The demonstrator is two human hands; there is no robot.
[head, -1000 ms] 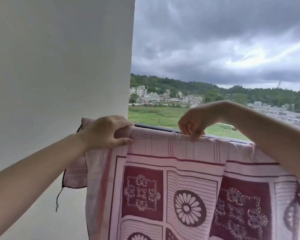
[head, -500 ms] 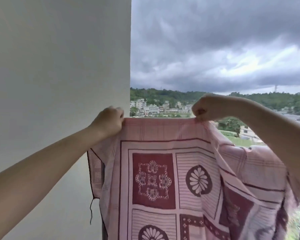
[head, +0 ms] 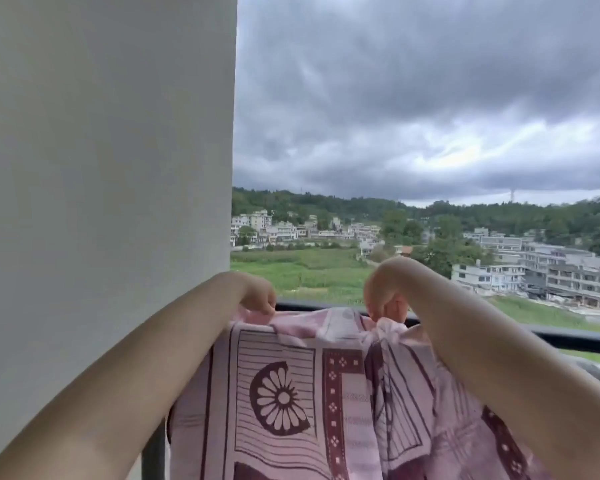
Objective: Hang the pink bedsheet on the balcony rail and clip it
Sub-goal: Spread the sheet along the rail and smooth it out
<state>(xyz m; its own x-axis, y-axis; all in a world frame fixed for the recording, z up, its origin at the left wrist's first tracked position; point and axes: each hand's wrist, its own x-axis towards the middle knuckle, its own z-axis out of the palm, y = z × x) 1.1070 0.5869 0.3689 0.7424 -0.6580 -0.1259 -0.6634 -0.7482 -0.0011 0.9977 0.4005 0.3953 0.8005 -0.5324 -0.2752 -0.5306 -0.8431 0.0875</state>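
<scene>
The pink bedsheet (head: 291,403), patterned with dark red squares and flower wheels, hangs down in front of me. Its top edge lies at the dark balcony rail (head: 551,336), which runs from the wall to the right. My left hand (head: 257,294) pinches the sheet's top edge near the wall. My right hand (head: 383,294) grips a bunched fold of the top edge about one hand-span to the right. Between the two hands the edge sags in loose folds. No clip is in view.
A plain white wall (head: 104,202) fills the left half, right beside my left arm. A dark upright post (head: 153,455) of the railing stands below it. Beyond the rail lie green fields, houses and a cloudy sky.
Both hands have come down from a raised hold to the rail and drawn closer together. The sheet's top edge, stretched flat before, now sags in bunched folds between them.
</scene>
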